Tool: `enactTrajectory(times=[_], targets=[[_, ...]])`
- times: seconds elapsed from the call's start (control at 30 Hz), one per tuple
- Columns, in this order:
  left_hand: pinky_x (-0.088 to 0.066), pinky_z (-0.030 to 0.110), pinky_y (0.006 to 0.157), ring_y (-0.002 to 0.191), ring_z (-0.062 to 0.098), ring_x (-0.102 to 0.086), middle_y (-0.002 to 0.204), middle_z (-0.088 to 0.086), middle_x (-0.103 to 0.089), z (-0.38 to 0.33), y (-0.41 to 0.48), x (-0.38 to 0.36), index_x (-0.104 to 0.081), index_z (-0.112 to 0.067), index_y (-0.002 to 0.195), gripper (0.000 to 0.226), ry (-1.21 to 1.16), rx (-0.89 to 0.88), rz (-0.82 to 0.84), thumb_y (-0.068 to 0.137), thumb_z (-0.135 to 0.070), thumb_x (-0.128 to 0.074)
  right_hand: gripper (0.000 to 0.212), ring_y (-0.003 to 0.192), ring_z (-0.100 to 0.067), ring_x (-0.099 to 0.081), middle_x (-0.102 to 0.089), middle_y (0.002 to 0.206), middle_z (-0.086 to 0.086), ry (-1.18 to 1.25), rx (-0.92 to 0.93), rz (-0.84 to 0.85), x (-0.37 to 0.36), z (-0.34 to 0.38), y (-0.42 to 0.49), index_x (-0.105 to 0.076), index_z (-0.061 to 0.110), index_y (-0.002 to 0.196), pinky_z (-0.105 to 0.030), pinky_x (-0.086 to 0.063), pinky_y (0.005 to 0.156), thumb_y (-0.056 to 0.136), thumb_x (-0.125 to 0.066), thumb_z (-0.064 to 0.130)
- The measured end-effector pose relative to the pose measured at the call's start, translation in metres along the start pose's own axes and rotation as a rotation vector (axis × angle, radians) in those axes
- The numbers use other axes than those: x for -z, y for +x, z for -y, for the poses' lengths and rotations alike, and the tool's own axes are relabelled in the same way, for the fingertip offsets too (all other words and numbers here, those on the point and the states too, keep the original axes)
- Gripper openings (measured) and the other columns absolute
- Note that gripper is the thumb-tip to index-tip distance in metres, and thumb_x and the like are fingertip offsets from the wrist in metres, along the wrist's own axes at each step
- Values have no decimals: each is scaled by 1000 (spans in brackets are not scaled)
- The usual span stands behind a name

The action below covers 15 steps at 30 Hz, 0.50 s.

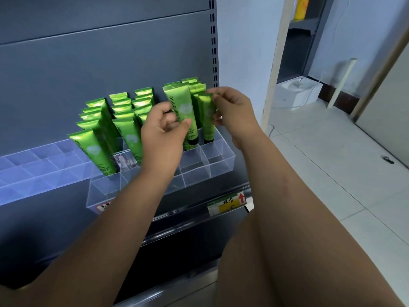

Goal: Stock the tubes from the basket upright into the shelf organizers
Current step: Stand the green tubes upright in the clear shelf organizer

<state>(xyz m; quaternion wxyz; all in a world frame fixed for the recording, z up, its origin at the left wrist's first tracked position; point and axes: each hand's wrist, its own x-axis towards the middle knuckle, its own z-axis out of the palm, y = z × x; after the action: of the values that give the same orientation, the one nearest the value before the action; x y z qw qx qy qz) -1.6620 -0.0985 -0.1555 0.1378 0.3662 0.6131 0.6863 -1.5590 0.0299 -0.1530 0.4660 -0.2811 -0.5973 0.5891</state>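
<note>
A clear plastic organizer [221, 158] with square compartments sits on the grey shelf, holding several green tubes upright, caps down. My left hand [163, 134] grips one green tube [180, 103] between thumb and fingers, cap down, over a compartment of the third column. My right hand [234, 109] pinches the top of another green tube [207, 116] that stands in the rightmost column. More green tubes [99, 131] fill the left columns. The basket is out of view.
A second clear organizer [33, 169] stands to the left, with no tubes in its compartments. A yellow price label [228, 203] sits on the shelf's front rail. To the right are a white tiled floor [321, 165] and a doorway.
</note>
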Motion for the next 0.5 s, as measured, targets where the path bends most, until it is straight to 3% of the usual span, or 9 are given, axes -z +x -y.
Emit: enactTrajectory(times=[0.17,0.5], targets=[[-58,48,94,83,1,-62,100,-3,-63,8,-2,-4,-56,-34,117,44,30,18,12,87,-11,-78,25,56,-10,-50,-58,77,-3,-51,-25,38,3,-9,9,-74,17,103,-27,-49,59,103,-50,9],[-59,48,91,87,8,-64,97,-5,-63,14,2,-12,-55,-31,121,44,32,18,19,88,-11,-78,23,57,-6,-51,-62,81,-1,-220,130,87,14,-7,19,-73,5,109,-17,-43,53,99,-52,0]])
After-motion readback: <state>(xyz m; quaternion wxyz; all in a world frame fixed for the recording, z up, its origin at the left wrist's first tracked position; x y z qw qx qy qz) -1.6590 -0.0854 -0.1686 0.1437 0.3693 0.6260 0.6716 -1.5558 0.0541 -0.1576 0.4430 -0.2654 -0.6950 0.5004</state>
